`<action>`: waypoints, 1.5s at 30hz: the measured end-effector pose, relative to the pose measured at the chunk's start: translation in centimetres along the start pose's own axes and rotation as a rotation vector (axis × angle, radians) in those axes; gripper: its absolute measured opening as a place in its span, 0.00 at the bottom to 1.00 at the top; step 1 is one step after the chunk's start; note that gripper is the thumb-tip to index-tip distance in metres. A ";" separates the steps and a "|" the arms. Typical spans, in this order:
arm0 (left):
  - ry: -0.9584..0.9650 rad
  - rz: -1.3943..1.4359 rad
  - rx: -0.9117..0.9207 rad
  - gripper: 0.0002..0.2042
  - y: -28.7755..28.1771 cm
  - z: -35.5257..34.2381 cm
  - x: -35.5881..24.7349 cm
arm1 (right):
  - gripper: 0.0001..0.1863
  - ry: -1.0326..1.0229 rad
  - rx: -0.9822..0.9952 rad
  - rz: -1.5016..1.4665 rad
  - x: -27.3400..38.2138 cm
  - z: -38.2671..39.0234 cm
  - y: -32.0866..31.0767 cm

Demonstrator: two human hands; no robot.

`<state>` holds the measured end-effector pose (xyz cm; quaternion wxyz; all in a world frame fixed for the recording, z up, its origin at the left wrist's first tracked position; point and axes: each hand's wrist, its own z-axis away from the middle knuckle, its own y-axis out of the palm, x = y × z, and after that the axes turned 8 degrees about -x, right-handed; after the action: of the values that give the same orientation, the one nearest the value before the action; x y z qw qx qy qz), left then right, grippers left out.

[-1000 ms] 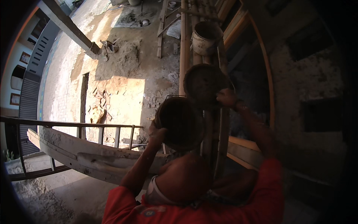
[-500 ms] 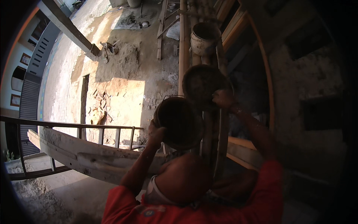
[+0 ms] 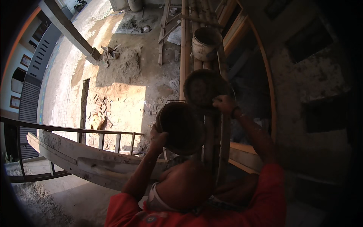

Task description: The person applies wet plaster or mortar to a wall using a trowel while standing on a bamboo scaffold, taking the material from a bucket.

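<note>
My left hand (image 3: 158, 138) grips the left rim of a dark, mortar-stained bucket (image 3: 181, 130), which is tilted with its shadowed inside showing. My right hand (image 3: 224, 103) has its fingers curled at the lower right edge of a second dark round container (image 3: 202, 85), just beyond the first, whose dirty bottom shows inside; exactly what the fingertips pinch is too dark to tell. Both containers are over bamboo poles (image 3: 186, 53). A pale crusted bucket (image 3: 204, 51) stands farther along the poles.
A metal railing (image 3: 75, 128) and a rough plank (image 3: 90, 164) run across the lower left. A concrete post (image 3: 66, 28) stands upper left, rubble (image 3: 100, 106) lies on the ground below, and an orange-framed dark opening (image 3: 270, 94) is on the right. A head and red-sleeved shoulders fill the bottom.
My right hand has moved a little leftward along the far container. The whole view has shifted slightly, with the buckets lower in the picture. My left hand keeps its grip.
</note>
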<state>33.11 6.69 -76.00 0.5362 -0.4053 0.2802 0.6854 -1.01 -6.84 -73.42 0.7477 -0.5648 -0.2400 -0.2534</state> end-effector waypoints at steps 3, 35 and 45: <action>0.028 0.015 0.007 0.28 -0.2 -0.5 1.4 | 0.18 -0.077 -0.068 0.053 0.4 0.4 0.5; -0.159 0.085 0.030 0.31 0.3 2.4 2.0 | 0.21 0.076 0.002 0.236 -2.4 10.3 -4.6; -0.103 0.053 -0.045 0.29 1.3 4.2 1.7 | 0.19 -0.053 0.225 -0.005 2.9 14.8 -2.6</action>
<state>30.60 10.63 -75.33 0.5225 -0.3738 0.2472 0.7254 -1.61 6.59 -66.03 0.7992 -0.4832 -0.2881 -0.2116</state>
